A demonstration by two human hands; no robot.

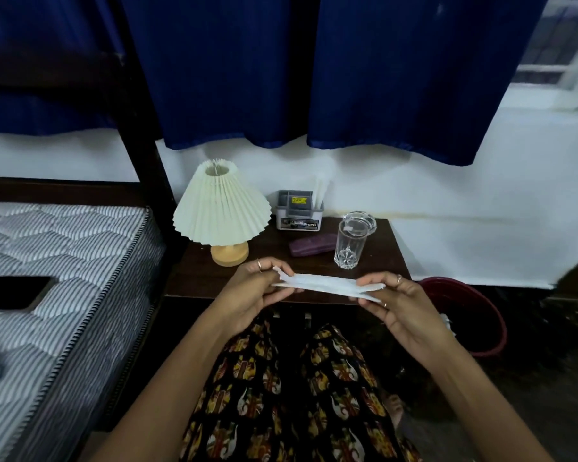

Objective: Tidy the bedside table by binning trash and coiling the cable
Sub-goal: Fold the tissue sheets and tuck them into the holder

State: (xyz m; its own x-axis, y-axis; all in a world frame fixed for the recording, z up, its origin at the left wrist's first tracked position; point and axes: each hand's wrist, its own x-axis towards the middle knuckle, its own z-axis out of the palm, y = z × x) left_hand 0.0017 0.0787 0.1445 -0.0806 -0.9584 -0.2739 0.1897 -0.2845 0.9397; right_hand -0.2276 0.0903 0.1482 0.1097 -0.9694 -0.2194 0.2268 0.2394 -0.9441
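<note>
A flat, folded white tissue (327,284) is stretched between my two hands just above the front edge of the dark wooden bedside table (207,278). My left hand (257,291) pinches its left end and my right hand (397,305) pinches its right end. A red bin (480,315) stands on the floor right of the table, with something white inside at its near rim. No cable is visible.
On the table stand a pleated cream lamp (222,208), a grey organiser (299,211), a purple case (312,245), a drinking glass (349,245) and a glass ashtray (359,220). A striped mattress (64,261) with a dark phone (12,293) lies left. Blue curtains hang behind.
</note>
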